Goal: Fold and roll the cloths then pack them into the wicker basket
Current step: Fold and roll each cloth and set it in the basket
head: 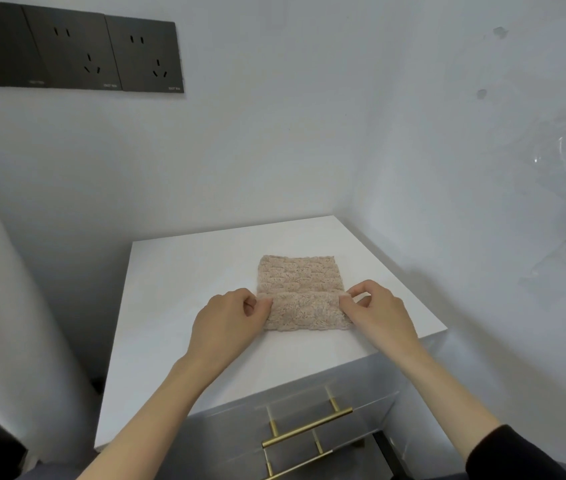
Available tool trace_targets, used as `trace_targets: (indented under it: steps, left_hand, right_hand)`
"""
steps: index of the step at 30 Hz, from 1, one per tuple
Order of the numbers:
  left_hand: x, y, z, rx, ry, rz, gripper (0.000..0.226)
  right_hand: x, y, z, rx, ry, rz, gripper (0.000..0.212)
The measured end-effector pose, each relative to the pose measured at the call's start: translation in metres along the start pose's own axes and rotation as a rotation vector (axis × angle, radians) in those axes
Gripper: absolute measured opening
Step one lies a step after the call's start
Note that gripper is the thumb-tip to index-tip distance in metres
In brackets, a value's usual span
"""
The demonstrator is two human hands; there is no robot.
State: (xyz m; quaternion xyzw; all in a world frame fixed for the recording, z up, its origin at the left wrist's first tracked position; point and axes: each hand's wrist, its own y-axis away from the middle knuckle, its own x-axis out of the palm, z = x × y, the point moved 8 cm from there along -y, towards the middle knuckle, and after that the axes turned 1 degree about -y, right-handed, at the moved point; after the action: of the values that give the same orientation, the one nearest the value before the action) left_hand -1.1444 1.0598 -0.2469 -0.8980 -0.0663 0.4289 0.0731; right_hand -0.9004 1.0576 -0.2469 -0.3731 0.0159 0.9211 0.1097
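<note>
Cloth (299, 289) on cabinet top (177, 289); left hand (229, 317) and right hand (376, 310) pinch near fold's ends; best roll evenly, tight, edges aligned

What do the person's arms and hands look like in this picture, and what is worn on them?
Both hands are bare: the left hand and the right hand show no gloves, rings or watch. The left forearm is uncovered down to the picture's edge. The right forearm is uncovered up to a black fabric sleeve that begins near the elbow.
</note>
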Motion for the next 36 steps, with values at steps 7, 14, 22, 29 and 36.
trace_targets:
  steps: [7,14,22,29,36]
  left_hand:
    - [0.004,-0.010,0.004,-0.029,-0.034,-0.005,0.042]
    - [0.006,-0.013,0.003,-0.022,-0.056,0.040,0.041]
    - [0.003,-0.011,-0.003,-0.008,-0.248,-0.049,0.041]
    - [-0.006,0.001,-0.033,0.359,-0.214,-0.154,0.014]
    - [0.006,0.008,-0.022,0.485,-0.251,0.118,0.051]
  right_hand:
    - [0.009,0.040,0.069,-0.639,0.358,-0.236,0.043]
    - [0.057,0.067,0.077,-0.801,0.598,-0.051,0.057]
    - [0.042,0.042,0.042,-0.631,0.639,0.108,0.055]
    - [0.019,0.030,0.021,-0.556,0.588,0.100,0.051]
    - [0.014,0.021,0.021,-0.577,0.497,0.100,0.051]
